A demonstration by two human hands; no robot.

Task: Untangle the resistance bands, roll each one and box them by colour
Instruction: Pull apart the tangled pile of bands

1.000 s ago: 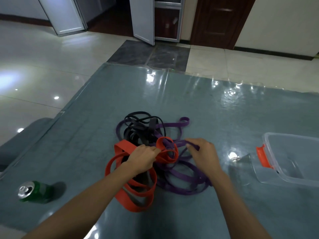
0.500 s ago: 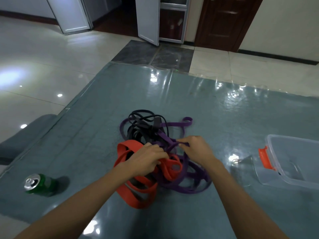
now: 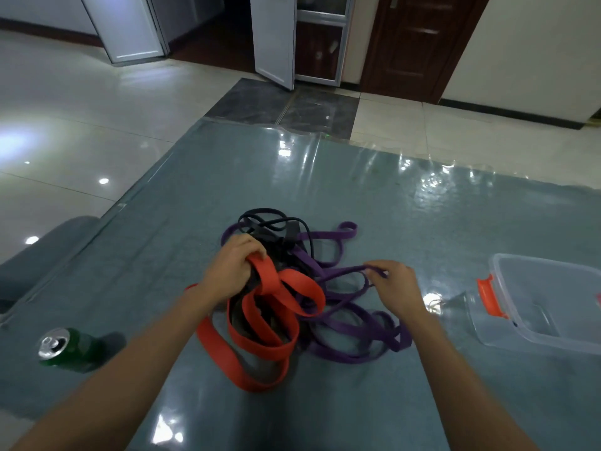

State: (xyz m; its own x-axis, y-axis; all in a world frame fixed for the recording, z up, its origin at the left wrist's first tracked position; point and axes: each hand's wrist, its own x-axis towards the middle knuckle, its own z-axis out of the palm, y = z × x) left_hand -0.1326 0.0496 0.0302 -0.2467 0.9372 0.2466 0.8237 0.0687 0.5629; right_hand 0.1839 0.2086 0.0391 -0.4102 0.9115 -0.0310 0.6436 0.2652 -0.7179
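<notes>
Left of bands point(image 3: 304, 288), green can point(image 3: 70, 348)

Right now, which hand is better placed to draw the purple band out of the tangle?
Right. The right hand pinches a strand of the purple band, nearest the box; the left hand grips the red band.

Both bare forearms reached in from the bottom corners of the frame toward its middle. The left hand point(image 3: 231, 270), just left of centre, was knuckles-up, fingers curled round a red resistance band point(image 3: 271, 279). The right hand point(image 3: 395, 288), right of centre and apart from the left, pinched a purple resistance band point(image 3: 344, 272) at its fingertips.
</notes>
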